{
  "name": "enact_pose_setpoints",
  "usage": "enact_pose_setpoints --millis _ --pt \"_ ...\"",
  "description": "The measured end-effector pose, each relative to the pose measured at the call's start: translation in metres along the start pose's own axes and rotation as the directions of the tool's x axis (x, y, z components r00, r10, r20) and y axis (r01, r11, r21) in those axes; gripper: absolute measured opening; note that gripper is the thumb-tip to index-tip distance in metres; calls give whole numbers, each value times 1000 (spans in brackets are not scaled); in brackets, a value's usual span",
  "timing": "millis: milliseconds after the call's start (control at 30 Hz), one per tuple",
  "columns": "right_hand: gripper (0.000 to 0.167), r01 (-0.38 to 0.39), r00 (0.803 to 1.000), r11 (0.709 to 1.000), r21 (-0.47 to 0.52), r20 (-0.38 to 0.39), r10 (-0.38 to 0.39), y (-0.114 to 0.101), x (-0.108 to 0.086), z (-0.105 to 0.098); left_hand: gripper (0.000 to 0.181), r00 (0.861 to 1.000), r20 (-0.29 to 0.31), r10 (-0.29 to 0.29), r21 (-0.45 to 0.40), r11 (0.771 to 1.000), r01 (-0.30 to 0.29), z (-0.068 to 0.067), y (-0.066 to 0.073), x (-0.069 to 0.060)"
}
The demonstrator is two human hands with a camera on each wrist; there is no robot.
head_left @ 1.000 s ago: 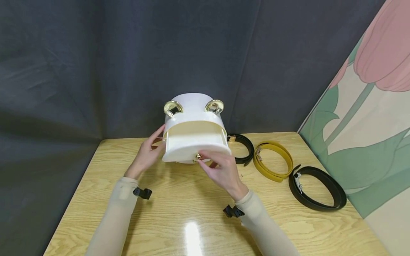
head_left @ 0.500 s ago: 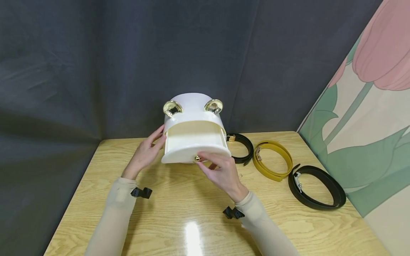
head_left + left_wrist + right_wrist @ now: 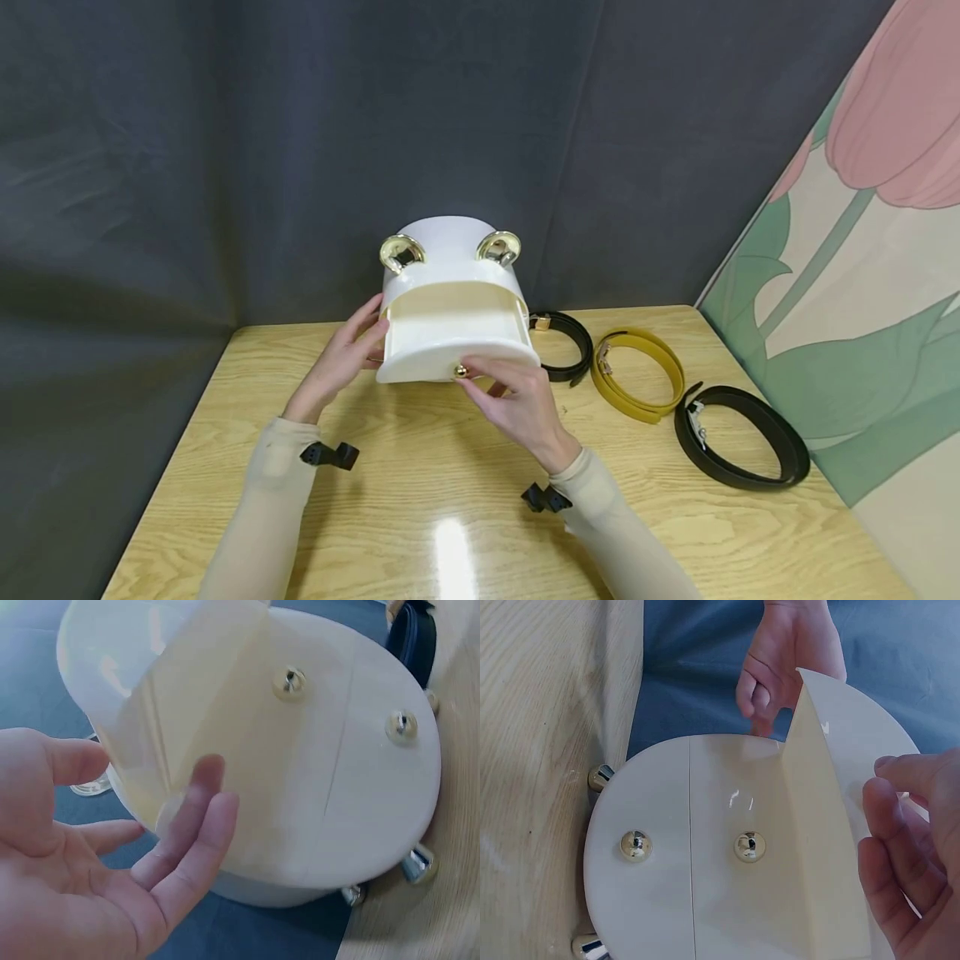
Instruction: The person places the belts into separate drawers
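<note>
A white rounded drawer box (image 3: 450, 237) with two gold ring-shaped ears stands at the table's back. Its top drawer (image 3: 423, 364) is pulled out, and the inside looks bare. My right hand (image 3: 525, 404) pinches the small gold knob (image 3: 461, 372) on that drawer's front; in the right wrist view my fingers hide this knob. Along the box's left side lies my left hand (image 3: 330, 371), fingers spread and touching or very near it. Below, two more drawer fronts are closed, with a middle knob (image 3: 750, 846) and a lower knob (image 3: 636, 845).
To the right lie a coiled black belt (image 3: 581, 342) partly behind the box, a coiled yellow belt (image 3: 667, 354) and a larger black belt (image 3: 787, 454). A dark curtain (image 3: 405, 108) hangs behind the wooden table (image 3: 390, 492). A flower-patterned wall (image 3: 847, 333) borders the right.
The drawer has come slightly further out with my right hand on its knob, covering the knob below in the head view. My left hand has shifted slightly along the box's side.
</note>
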State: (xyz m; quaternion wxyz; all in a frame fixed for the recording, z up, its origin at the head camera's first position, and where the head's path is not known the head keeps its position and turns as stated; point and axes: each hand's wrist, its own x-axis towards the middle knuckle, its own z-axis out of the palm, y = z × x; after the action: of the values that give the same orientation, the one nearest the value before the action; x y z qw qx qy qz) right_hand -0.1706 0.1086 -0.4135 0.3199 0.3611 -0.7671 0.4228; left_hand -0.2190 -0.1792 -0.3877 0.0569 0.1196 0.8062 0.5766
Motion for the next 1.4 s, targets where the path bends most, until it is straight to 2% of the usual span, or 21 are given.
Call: enact_pose_setpoints --millis 200,400,600,800,1067,1300,1400 --pt "28 3 1000 1000 -7 -7 -3 -1 0 -1 68 999 -17 -41 -102 994 39 2 6 -2" --pt "28 3 1000 1000 3 -8 -3 -1 0 -1 63 997 -73 -6 -116 993 -3 8 12 -2" --pt "28 4 1000 1000 6 -6 -4 -2 1 1 60 993 -113 43 -119 991 -56 10 10 0" --pt "28 3 1000 1000 6 -3 -3 -2 1 0 59 991 -115 63 -141 987 -80 10 6 2" --pt "32 26 999 999 39 -20 -26 0 -1 -3 59 993 -103 59 -148 986 -74 10 5 2" --pt "28 -3 999 997 82 -31 6 3 -2 -11 59 992 -107 60 -144 987 -75 12 5 4" --pt "26 -11 998 996 89 -59 16 6 -2 -18 59 992 -105 63 -142 987 -77 12 5 4"
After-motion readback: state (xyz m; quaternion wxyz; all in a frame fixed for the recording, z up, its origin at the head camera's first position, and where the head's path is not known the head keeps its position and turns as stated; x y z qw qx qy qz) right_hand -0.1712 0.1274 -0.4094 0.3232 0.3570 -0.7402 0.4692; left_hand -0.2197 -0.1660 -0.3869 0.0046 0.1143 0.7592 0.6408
